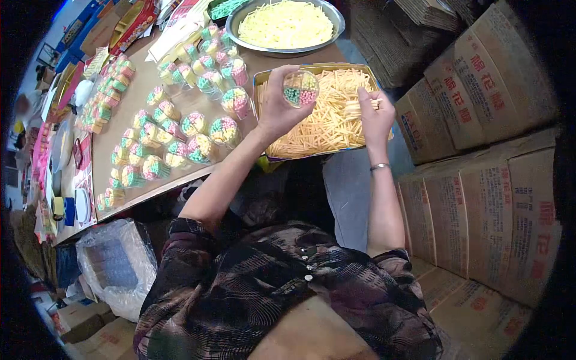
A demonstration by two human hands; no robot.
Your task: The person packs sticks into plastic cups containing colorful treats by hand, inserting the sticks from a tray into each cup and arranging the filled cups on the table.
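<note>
My left hand (281, 108) is closed around a clear round cup (301, 89), its mouth turned toward me. Inside the cup, yellow, green and pink sticks stand in separate sections. Below both hands lies an open box (312, 153) heaped with loose pale orange sticks (327, 114). Over the right part of this box, my right hand (377, 114) pinches a small bunch of the pale orange sticks (360, 108). A bracelet circles my right wrist.
Filled cups (195, 123) of coloured sticks stand in groups across the table (201, 171). A metal basin (287, 51) of pale yellow sticks sits behind the box. Stacked cartons (474, 90) crowd the right side. A plastic-lined box (117, 258) stands below the table's left edge.
</note>
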